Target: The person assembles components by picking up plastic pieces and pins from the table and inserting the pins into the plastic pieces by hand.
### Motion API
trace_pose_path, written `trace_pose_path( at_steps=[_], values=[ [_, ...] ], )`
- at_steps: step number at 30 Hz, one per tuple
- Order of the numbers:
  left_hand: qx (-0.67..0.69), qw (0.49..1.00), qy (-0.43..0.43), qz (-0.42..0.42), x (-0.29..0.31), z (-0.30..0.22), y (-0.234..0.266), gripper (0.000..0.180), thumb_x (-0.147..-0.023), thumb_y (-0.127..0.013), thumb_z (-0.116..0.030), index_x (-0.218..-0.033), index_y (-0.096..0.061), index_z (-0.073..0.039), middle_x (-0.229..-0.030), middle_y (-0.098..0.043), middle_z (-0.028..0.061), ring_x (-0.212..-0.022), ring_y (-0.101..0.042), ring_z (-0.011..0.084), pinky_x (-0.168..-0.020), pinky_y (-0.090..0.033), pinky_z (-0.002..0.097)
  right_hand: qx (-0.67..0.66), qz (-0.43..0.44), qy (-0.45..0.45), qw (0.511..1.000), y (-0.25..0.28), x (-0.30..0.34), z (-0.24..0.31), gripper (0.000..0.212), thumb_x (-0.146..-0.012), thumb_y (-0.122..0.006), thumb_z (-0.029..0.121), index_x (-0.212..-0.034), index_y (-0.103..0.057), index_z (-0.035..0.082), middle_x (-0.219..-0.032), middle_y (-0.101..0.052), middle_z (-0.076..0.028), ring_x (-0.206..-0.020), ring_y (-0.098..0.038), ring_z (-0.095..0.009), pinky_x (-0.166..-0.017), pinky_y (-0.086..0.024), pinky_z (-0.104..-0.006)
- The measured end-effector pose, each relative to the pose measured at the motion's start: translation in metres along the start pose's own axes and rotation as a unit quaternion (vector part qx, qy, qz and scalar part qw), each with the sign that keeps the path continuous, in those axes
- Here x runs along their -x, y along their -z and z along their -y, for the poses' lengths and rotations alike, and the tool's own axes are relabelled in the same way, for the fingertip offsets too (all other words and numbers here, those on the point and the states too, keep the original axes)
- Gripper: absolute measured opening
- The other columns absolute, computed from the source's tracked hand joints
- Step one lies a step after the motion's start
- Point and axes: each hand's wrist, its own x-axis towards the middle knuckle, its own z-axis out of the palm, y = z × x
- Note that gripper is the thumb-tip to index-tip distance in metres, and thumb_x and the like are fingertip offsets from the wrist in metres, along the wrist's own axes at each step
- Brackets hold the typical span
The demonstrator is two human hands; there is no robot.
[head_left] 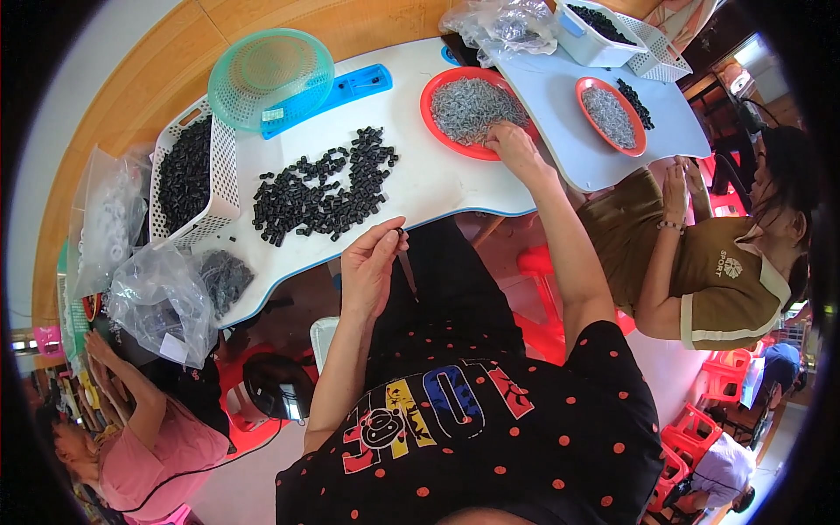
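Note:
My left hand (pixel 374 262) is closed in a pinch just off the table's front edge. A small black plastic part (pixel 401 231) shows between its thumb and fingertips. My right hand (pixel 516 147) reaches over the near rim of a red bowl (pixel 428 98), fingers bent together at the heap of small clear-grey pieces (pixel 472 107) in it. Whether a piece is between those fingertips is too small to tell. A loose spread of short black cylindrical parts (pixel 324 191) lies on the white table (pixel 429 188) between my two hands and the far side.
A white perforated basket (pixel 229 171) of black parts stands left, near a green colander (pixel 271 74) on a blue tray (pixel 363 83). Clear plastic bags (pixel 166 293) lie at the left edge. On the right are another red bowl (pixel 581 86) and a seated person (pixel 717 262); another person (pixel 157 429) sits left.

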Motion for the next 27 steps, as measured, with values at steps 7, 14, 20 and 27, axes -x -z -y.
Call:
trace_pose_path(
  at_steps=[7,14,20,27],
  values=[
    [0.048,0.998,-0.011,-0.024,0.023,0.005,0.014,0.027,-0.122,-0.084,-0.001,-0.148,-0.087,0.006,-0.138,-0.091,0.0164,-0.121,-0.088,0.0226,-0.114,-0.070,0.0378,-0.208,0.021,-0.070,0.975,0.015,0.032,0.043,0.016,-0.112,-0.091,0.009,-0.122,-0.092,-0.003,-0.115,-0.089,-0.007,-0.105,-0.079,-0.017,-0.096,-0.062,-0.0349],
    [0.110,0.993,-0.018,0.030,0.025,-0.010,-0.002,0.029,-0.118,-0.086,0.005,-0.147,-0.088,0.005,-0.136,-0.093,0.0203,-0.121,-0.091,0.0256,-0.115,-0.072,0.0388,-0.421,0.106,-0.066,0.898,0.004,0.113,0.162,0.013,-0.113,-0.091,0.004,-0.125,-0.094,-0.002,-0.114,-0.090,-0.004,-0.107,-0.080,-0.007,-0.092,-0.061,-0.0264],
    [0.084,0.994,-0.055,0.034,0.042,-0.030,-0.013,0.029,-0.117,-0.087,0.005,-0.146,-0.088,0.006,-0.132,-0.094,0.0184,-0.119,-0.091,0.0227,-0.112,-0.071,0.0350,-0.333,0.187,0.053,0.923,0.019,0.155,0.258,0.015,-0.115,-0.090,0.002,-0.129,-0.094,-0.001,-0.119,-0.091,-0.004,-0.109,-0.083,-0.010,-0.096,-0.065,-0.0280],
    [-0.052,0.993,-0.102,0.023,0.049,-0.039,-0.015,0.026,-0.117,-0.087,0.006,-0.142,-0.093,0.003,-0.133,-0.090,0.0110,-0.115,-0.086,0.0169,-0.107,-0.067,0.0302,-0.271,0.187,0.062,0.942,0.014,0.163,0.273,0.019,-0.114,-0.094,0.008,-0.132,-0.095,0.003,-0.116,-0.094,-0.008,-0.102,-0.086,-0.014,-0.094,-0.068,-0.0323]
  ],
)
